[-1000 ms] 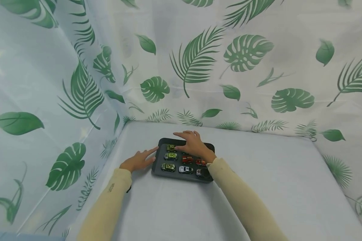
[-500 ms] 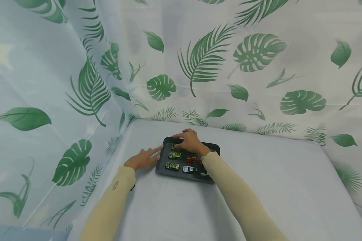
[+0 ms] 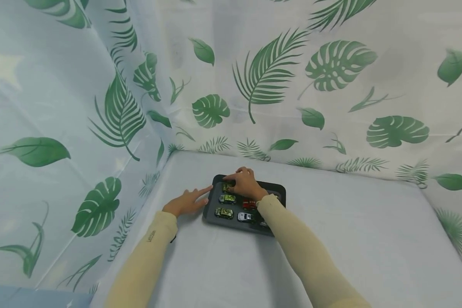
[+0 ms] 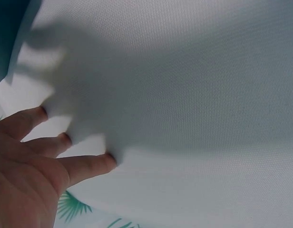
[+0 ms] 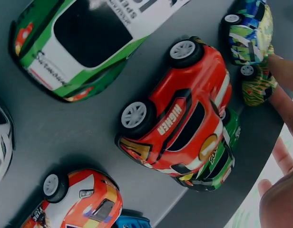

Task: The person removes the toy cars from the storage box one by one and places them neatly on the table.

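Note:
A dark grey tray (image 3: 211, 210) with several toy cars in rows lies on the white surface. My right hand (image 3: 248, 186) reaches over it and pinches a yellow-green patterned toy car (image 3: 226, 187) in the back left corner, partly hidden by the fingers. The right wrist view has that car (image 5: 258, 88) at the fingers, beyond a blue-green one (image 5: 251, 33). My left hand (image 3: 186, 202) touches the tray's left edge with extended fingers. In the left wrist view this hand (image 4: 27, 175) shows several spread fingers and holds nothing.
A camouflage car (image 3: 224, 212), a silver car (image 3: 246, 217) and a red car (image 3: 248, 204) sit in the tray. My right forearm covers part of its right side. Leaf-printed curtains (image 3: 211, 111) rise behind and at the left of the white surface (image 3: 350, 222).
My right hand's fingers have closed down onto the back-left car. The left hand stays at the tray's edge. The whole view has shifted slightly, so everything appears further right.

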Demonstrator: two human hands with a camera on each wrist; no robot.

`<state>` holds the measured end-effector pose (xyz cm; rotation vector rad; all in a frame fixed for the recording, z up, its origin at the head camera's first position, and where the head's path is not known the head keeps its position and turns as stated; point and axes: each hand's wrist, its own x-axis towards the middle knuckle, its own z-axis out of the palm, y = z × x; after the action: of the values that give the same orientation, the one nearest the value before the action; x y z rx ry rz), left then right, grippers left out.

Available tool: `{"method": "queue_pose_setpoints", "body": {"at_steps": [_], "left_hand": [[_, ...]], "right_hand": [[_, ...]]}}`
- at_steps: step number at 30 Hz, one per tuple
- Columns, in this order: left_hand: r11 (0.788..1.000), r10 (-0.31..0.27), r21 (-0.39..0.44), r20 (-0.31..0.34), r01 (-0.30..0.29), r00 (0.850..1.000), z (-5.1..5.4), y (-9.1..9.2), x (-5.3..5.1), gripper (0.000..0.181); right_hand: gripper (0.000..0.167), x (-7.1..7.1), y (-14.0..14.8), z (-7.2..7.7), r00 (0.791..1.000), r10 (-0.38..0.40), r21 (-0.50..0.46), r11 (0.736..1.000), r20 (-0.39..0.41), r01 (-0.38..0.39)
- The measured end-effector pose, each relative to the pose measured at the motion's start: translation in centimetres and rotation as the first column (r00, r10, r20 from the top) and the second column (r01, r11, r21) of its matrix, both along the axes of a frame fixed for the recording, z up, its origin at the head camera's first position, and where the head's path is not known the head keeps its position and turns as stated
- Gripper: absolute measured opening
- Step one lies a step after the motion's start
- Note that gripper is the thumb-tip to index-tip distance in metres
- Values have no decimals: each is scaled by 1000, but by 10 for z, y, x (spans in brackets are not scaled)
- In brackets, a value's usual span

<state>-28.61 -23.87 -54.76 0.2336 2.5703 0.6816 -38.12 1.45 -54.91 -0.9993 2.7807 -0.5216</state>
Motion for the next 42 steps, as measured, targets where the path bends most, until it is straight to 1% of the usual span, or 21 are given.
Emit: {"method": "queue_pose_setpoints", "body": {"at_steps": [4,9,12,18,21,25,27,32,38,42], "left_hand": [[1000,-4,9,1,4,1000,0,5,1,59],[1000,4,7,-9,-4,1000,3,8,1,59],[1000,2,1,-9,-2,1000,3,8,1,59],[1000,13,24,8,-13,1000,-5,12,5,58],[999,16,31,10,-16,1000,-8,14,7,58],[999,23,24,2,-23,1000,-6,15,8,58],[999,24,21,0,-24,1000,-4,15,8,58],[1000,21,13,2,-21,1000,-3,13,7,59],[1000,12,19,-1,-12,1000,-2,6,6,60],[1000,-3,22,-11,4,1000,-1,2,4,60]], "right_hand": [[46,0,1,-4,998,4,52,999,-57,-1],[45,0,1,-9,991,6,54,999,-134,1],[44,2,1,-12,988,-2,54,998,-155,10],[42,7,6,-16,988,-1,31,1000,-157,6],[40,7,9,-16,991,2,-5,1000,-135,-2],[40,6,11,-8,993,7,-96,995,-119,-18],[41,6,12,-2,995,7,-152,988,-99,-22],[45,9,15,12,998,14,-240,970,-63,-29],[48,15,27,25,996,15,-310,950,-84,-40],[49,18,37,34,995,2,-322,946,-104,-35]]}}
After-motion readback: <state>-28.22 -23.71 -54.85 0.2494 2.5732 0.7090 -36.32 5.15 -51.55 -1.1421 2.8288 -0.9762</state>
